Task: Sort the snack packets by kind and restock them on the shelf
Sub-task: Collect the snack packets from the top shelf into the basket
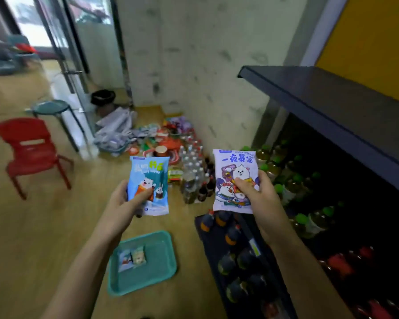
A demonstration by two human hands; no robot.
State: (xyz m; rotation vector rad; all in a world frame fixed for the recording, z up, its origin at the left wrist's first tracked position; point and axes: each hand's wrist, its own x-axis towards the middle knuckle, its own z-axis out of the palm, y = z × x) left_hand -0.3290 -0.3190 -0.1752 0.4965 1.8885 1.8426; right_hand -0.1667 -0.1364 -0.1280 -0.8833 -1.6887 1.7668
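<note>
My left hand (pixel 127 199) grips a blue snack packet (pixel 151 178) with a white bear on it, thumb across its front. My right hand (pixel 256 194) pinches a lilac snack packet (pixel 234 169) with cartoon animals and blue lettering. Both packets are held upright over the floor. Below them a teal tray (pixel 154 279) lies on the floor with two small packets (pixel 131 257) in it. The dark shelf (pixel 332 107) rises at the right, its top board bare where visible.
The lower shelves hold green-capped bottles (pixel 297 180), dark bottles (pixel 235 249) and red ones (pixel 346 265). Water bottles (pixel 192 169) and a heap of mixed goods (pixel 168 137) sit by the wall. A red chair (pixel 30 150) and a round stool (pixel 51 107) stand at the left.
</note>
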